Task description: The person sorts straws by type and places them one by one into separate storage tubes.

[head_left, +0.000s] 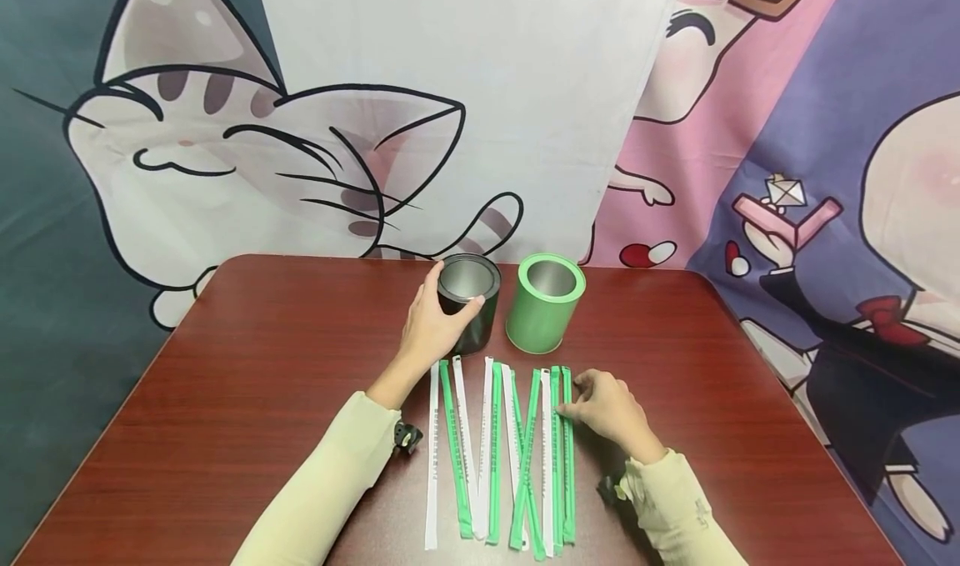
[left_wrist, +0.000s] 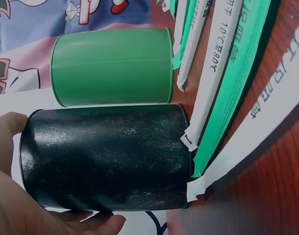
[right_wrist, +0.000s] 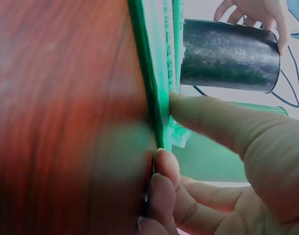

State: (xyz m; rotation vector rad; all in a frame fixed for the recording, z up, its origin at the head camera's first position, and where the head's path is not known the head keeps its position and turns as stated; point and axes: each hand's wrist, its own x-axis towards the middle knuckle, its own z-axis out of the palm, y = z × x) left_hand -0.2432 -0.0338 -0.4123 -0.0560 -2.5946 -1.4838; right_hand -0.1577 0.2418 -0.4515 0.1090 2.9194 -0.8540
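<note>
The left hand [head_left: 433, 326], spread wide, holds a round black metal can [head_left: 477, 329]. Beside that grip stands a round green metal can [head_left: 543, 320]; both are grey inside. The right hand [head_left: 613, 408] pinches a long green wrapped stick [head_left: 568, 474].

In the head view, the lower frame is occupied by the table [head_left: 225, 383], backed by a cloth [head_left: 540, 91] across the upper frame. At the centre, toward the table's far edge, the left tin [head_left: 483, 324] and the right tin [head_left: 542, 320] are stood side by side. Before them, below centre, a row of wrapped straws [head_left: 494, 458] is laid lengthwise, some crossed right of its middle. The left tin is gripped by the left hand [head_left: 430, 324]; the row's right end is met by the right hand [head_left: 609, 408].
</note>
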